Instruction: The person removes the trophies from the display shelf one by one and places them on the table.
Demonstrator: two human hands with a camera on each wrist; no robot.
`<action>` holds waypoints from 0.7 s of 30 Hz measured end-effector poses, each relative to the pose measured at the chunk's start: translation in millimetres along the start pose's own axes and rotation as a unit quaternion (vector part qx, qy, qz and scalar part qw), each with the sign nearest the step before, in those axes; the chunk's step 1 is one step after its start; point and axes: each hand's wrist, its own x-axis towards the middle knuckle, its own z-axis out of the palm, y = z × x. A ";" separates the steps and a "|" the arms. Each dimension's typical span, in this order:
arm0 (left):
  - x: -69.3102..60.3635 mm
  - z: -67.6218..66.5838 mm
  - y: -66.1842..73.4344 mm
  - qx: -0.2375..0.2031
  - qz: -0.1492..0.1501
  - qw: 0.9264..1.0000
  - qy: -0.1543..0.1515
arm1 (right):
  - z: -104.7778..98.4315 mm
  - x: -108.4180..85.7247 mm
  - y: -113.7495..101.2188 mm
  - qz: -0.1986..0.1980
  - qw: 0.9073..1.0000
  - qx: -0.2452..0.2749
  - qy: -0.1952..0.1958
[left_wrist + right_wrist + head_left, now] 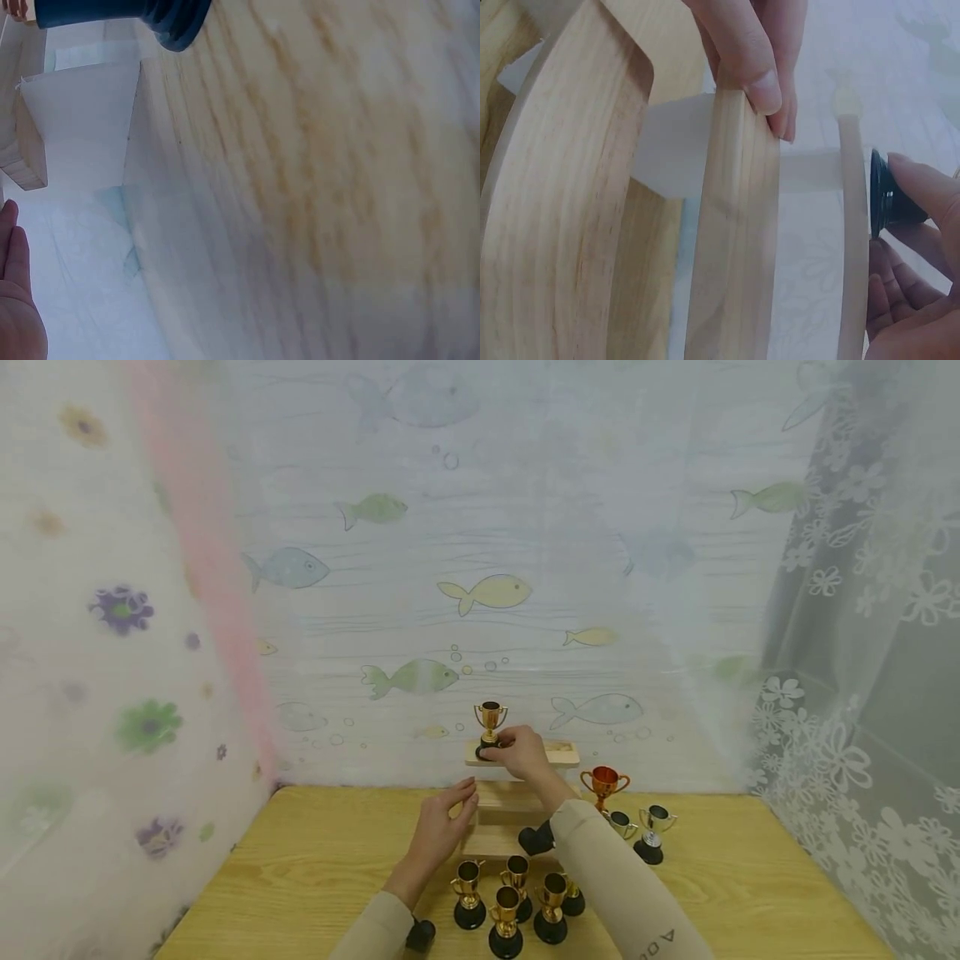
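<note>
My right hand (522,752) pinches a small gold trophy cup (491,714) by its black base at the left part of the top shelf of a tiered wooden stand (517,793). In the right wrist view, the black base (885,193) sits against the shelf between thumb and fingers. My left hand (438,827) has its fingers extended, touching the left end of the middle shelf (735,225). The left wrist view shows part of this hand (19,300) beside the stand. Several gold trophy cups (506,910) stand on the table in front of the stand.
To the right of the stand are a red-orange trophy cup (603,783), a silver one (655,831) and another partly hidden by the right sleeve (622,885). The wooden table (322,835) meets a fish-print curtain (450,543) behind the stand. A floral curtain (847,727) hangs at right.
</note>
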 end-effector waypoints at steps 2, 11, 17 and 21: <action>-0.1 -0.2 -0.2 -0.001 -0.001 1.000 -0.001 | -1.3 -0.8 0.8 0.000 1.000 -0.001 -0.001; 0.0 -1.1 -2.6 0.001 -0.005 1.000 -0.003 | -9.6 -6.3 4.6 -0.007 1.000 0.004 -0.003; 0.7 -0.8 -4.0 -0.002 -0.004 1.000 -0.003 | -15.5 -12.1 8.7 -0.010 1.000 0.016 -0.004; 1.2 0.5 -4.9 -0.003 0.002 1.000 -0.001 | -18.7 -16.0 10.9 -0.004 1.000 0.008 -0.005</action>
